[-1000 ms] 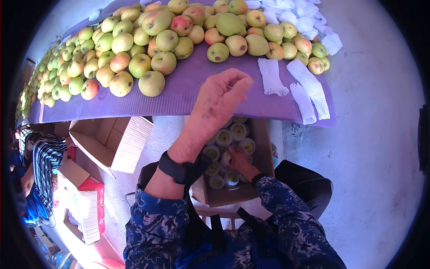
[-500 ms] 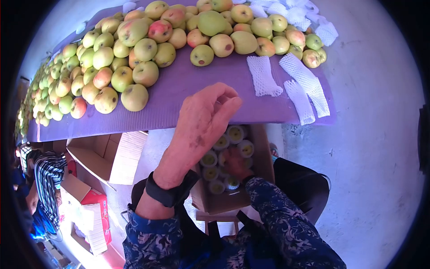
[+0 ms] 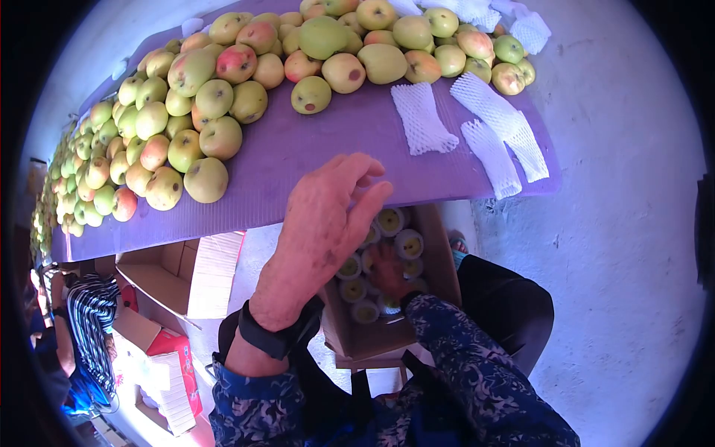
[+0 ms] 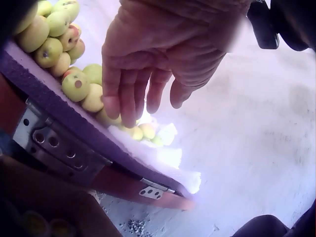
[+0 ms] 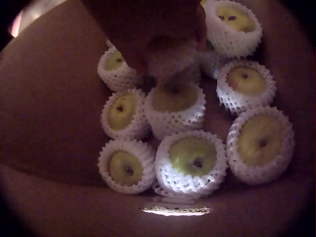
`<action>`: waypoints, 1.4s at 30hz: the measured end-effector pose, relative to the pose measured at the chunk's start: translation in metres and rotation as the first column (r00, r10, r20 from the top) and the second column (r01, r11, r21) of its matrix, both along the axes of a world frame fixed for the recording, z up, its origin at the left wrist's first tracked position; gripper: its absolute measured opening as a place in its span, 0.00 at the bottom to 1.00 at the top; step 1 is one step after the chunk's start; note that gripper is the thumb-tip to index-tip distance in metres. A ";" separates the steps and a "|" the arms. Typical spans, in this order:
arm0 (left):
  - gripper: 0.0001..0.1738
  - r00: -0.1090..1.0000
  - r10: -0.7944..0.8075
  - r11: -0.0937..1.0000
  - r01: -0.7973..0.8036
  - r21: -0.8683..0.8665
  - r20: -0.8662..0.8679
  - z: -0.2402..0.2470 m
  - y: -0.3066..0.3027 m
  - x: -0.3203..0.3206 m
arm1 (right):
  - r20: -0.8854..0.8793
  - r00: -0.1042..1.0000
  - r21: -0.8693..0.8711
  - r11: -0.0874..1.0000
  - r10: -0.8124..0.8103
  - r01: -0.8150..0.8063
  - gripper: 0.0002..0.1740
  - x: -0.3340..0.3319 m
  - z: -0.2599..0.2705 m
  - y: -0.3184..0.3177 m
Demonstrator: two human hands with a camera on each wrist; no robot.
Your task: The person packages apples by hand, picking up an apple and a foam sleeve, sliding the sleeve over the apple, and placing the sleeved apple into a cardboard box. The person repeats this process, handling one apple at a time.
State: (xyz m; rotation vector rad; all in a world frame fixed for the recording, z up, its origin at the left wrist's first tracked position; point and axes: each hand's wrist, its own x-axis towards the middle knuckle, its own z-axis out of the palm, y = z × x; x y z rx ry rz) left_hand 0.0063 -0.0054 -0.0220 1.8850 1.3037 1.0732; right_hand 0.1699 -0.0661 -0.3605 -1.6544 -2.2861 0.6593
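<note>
The step seems to be seating a netted apple (image 5: 172,59) in the box (image 3: 442,257); next calls for settling it and freeing the right hand (image 3: 389,272). It lies under that grip; dimness hides whether clamped or merely touched. The left hand (image 3: 320,216), empty, fingers loosely apart, hangs by the surface's (image 3: 298,141) near edge.

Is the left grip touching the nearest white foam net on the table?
Apart: the head view shows bare purple tabletop between the left grip and that foam net.

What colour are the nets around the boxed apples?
White nets, clearest in the right wrist view.
</note>
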 end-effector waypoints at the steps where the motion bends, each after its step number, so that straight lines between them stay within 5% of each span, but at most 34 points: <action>1: 0.10 1.000 -0.002 1.000 0.002 0.007 -0.028 -0.001 0.000 0.000 | 0.011 1.000 0.011 1.000 -0.012 0.012 0.33 -0.001 -0.004 0.001; 10: 0.10 0.993 -0.031 0.999 0.035 0.039 -0.118 -0.004 0.000 0.009 | -0.055 0.998 -0.021 1.000 0.018 -0.019 0.47 0.000 0.000 -0.007; 16: 0.10 0.986 -0.043 0.997 0.052 0.053 -0.160 -0.002 -0.002 0.008 | -0.393 0.914 -0.039 0.991 0.102 -0.128 0.51 0.011 0.004 0.000; 19: 0.10 0.983 -0.047 0.997 0.057 0.057 -0.176 -0.002 -0.003 0.006 | -0.553 0.827 -0.266 0.962 -0.102 -0.059 0.51 0.017 0.007 0.003; 25: 0.10 0.980 -0.037 0.997 0.050 0.065 -0.198 -0.003 -0.003 0.002 | -0.556 0.814 -0.307 0.952 -0.168 -0.013 0.49 0.020 -0.032 -0.002; 28: 0.10 0.978 -0.038 0.996 0.054 0.076 -0.204 -0.004 -0.003 0.001 | -0.457 0.881 -0.182 0.982 -0.124 0.044 0.44 0.017 -0.028 -0.002; 31: 0.10 0.976 -0.035 0.996 0.053 0.077 -0.216 -0.005 -0.003 0.000 | -0.382 0.912 -0.271 0.962 -0.148 0.042 0.38 0.019 -0.020 0.001; 36: 0.10 0.971 -0.044 0.995 0.062 0.071 -0.234 -0.006 -0.003 0.003 | -0.642 0.677 -0.528 0.848 -0.360 -0.050 0.30 0.016 -0.054 0.009; 40: 0.10 0.959 -0.054 0.995 0.075 0.067 -0.279 -0.006 -0.002 0.009 | -0.353 0.936 -0.157 0.986 0.004 -0.063 0.30 0.023 -0.045 0.011; 42: 0.09 0.958 -0.058 0.994 0.082 0.075 -0.280 -0.008 -0.002 0.009 | -0.453 0.882 -0.282 0.959 -0.130 -0.004 0.36 0.019 -0.041 0.011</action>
